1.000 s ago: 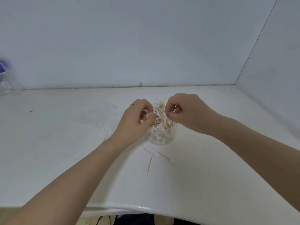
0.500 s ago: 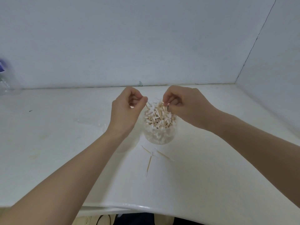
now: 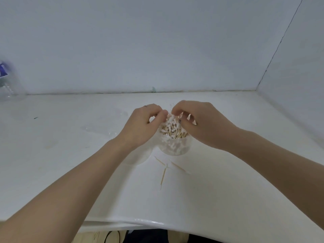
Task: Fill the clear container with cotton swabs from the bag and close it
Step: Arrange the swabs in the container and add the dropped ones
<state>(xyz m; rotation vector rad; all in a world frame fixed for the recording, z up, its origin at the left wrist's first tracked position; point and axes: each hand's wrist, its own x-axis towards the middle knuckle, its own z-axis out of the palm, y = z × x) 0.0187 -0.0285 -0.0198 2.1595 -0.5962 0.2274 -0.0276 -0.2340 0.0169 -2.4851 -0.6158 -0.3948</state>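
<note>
A clear round container (image 3: 175, 146) stands on the white table, packed with cotton swabs (image 3: 172, 128) that stick up above its rim. My left hand (image 3: 142, 127) is at the container's left, fingers curled, its fingertips on the top of the swab bundle. My right hand (image 3: 201, 123) is at the right, fingers curled and pinching into the swab tips. Both hands meet over the bundle's far side. Three loose swabs (image 3: 164, 172) lie on the table just in front of the container. A crumpled clear bag (image 3: 105, 130) lies flat to the left, partly behind my left hand.
A clear bottle with a purple label (image 3: 7, 79) stands at the far left against the wall. The walls meet in a corner at the right rear. The table's front edge (image 3: 149, 222) curves near me, with dark items below it.
My left hand came back right and down onto the swabs after lifting away. My right hand stayed on the bundle, shifting slightly left so both hands meet.
</note>
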